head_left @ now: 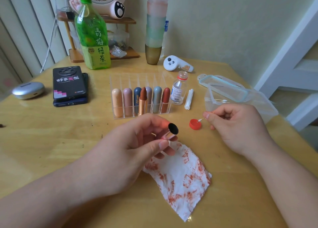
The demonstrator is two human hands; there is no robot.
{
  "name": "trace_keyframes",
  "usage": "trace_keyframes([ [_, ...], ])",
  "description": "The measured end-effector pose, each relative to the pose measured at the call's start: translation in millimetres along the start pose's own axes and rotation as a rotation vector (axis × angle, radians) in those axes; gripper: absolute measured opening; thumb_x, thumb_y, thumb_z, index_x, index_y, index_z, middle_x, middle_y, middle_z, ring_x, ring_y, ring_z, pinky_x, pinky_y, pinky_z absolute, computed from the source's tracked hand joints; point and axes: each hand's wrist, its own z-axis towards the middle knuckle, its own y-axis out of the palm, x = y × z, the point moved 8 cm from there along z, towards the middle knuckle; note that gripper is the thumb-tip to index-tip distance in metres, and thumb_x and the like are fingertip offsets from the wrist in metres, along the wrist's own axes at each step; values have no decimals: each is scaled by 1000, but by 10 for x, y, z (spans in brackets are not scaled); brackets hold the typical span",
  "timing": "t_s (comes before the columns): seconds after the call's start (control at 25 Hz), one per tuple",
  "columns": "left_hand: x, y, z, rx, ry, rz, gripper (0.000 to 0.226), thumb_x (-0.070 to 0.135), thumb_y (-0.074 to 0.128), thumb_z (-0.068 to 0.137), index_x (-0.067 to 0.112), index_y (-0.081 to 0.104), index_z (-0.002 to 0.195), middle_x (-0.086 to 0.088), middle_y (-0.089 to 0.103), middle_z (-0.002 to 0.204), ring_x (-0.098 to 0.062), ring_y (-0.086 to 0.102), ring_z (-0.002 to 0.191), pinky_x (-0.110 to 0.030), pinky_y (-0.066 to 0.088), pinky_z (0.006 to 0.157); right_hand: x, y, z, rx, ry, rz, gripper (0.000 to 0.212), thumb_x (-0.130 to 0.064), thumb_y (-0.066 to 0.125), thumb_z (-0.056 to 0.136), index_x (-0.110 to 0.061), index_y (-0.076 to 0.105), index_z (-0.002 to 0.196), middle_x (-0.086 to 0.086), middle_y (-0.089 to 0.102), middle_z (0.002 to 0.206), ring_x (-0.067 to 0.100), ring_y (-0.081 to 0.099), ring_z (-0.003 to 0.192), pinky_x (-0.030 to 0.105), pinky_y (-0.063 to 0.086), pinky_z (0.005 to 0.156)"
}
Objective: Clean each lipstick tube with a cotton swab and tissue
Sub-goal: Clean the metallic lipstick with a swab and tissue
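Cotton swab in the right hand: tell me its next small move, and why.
Probably lift the cotton swab out of the red bottle cap and bring its tip into the lipstick cap. The right hand pinches the swab with its tip in the red cap, and the left hand holds the lipstick cap with its open end up.

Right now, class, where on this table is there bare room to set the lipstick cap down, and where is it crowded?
Free: the table between phones and left hand, and the strip between tissue and right hand. Crowded: from rack past small bottle and red cap to plastic box.
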Motion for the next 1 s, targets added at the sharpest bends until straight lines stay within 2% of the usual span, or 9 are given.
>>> trace_keyframes([
  [0.08,-14,-14,4,23,-13,-5,21,13,61,88,12,62,109,0,72,99,-21,72,93,-42,57,83,-8,-32,10,15,5,19,24,-20,76,85,-15,70,62,-4,69,60,2,54,52,10,41,53],
  [0.16,-13,-44,7,52,-19,10,20,14,64,87,14,63,107,0,73,97,-20,72,90,-42,58,82,-101,-44,-23,-6,-30,135,18,-13,74,86,-13,71,68,-5,70,61,-1,55,52,6,41,55],
  [0.28,-4,-63,-1,63,-27,55,17,18,65,89,23,68,105,1,73,92,-20,72,87,-39,58,81,-371,15,-224,-133,-89,489,9,-14,71,82,-6,72,78,5,69,63,7,50,48,13,39,47],
  [0.36,5,-72,-8,63,-21,69,18,20,64,90,27,70,105,1,73,91,-20,71,86,-31,58,78,-575,67,-371,-215,-170,578,11,-17,71,81,-7,73,77,9,68,64,11,50,49,14,39,45],
  [0.48,30,-68,-11,54,-7,69,19,18,61,92,27,71,105,-1,72,87,-19,70,81,-21,55,74,-729,89,-483,-247,-285,529,9,-15,72,83,-9,72,77,7,69,64,5,57,50,8,41,53],
  [0.6,4,-60,-8,32,-11,61,20,21,61,92,28,71,107,-2,70,87,-21,68,81,-24,55,74,-741,90,-494,-269,-298,516,8,-16,72,83,-11,72,77,5,69,64,5,59,51,7,42,55],
  [0.76,39,-69,-15,24,26,111,19,25,61,94,34,70,108,9,70,90,-9,66,79,-23,54,73,-734,103,-493,-277,-309,466,7,-18,70,80,-12,73,79,3,71,65,5,61,53,7,43,56],
  [0.88,88,-116,-13,44,63,185,22,27,61,94,40,68,110,11,71,94,-7,65,79,-30,57,77,-708,99,-477,-264,-329,358,2,-21,76,82,-21,76,80,-1,72,68,11,67,63,17,52,62],
  [1.0,113,-160,-8,69,81,233,22,27,62,94,41,67,109,16,71,91,-2,65,77,-21,54,76,-684,124,-477,-305,-308,291,4,-20,74,78,-24,76,80,-3,72,69,16,68,66,27,56,64],
])
